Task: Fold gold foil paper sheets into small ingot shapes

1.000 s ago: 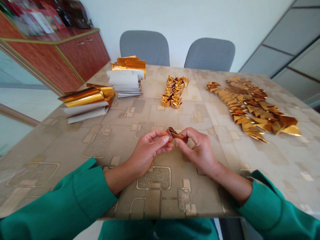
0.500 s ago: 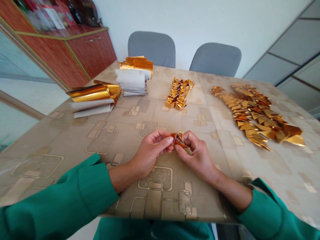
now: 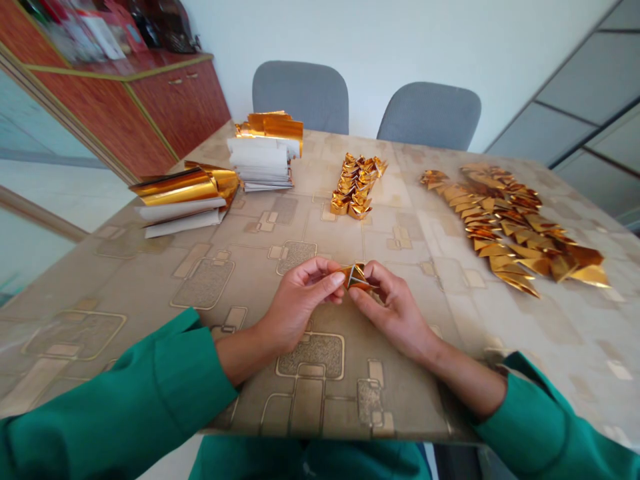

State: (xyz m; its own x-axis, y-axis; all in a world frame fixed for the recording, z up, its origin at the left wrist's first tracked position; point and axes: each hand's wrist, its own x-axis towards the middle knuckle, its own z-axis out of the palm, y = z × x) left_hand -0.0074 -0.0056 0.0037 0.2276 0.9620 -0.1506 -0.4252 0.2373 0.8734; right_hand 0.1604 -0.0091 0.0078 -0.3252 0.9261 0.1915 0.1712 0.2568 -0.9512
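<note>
Between my two hands, over the near middle of the table, is a small folded piece of gold foil paper (image 3: 357, 276), with a pale crease line showing on it. My left hand (image 3: 306, 293) pinches its left side between thumb and fingers. On the other side, my right hand (image 3: 393, 300) grips it with thumb and index finger. Beyond my hands stand two short rows of finished-looking gold paper folds (image 3: 351, 189). Overlapping pointed gold paper pieces (image 3: 515, 230) lie in long curved rows at the right.
At the back left are a stack of gold and white paper sheets (image 3: 261, 160) and a curled bundle of the same paper (image 3: 185, 197). Two grey chairs (image 3: 300, 97) stand behind the patterned table (image 3: 203, 283). A reddish wooden cabinet (image 3: 175, 100) is at far left.
The folded gold paper between my fingers has shifted slightly, and its facets now look wider apart and brighter. Both hands keep their grip; the view has moved a little.
</note>
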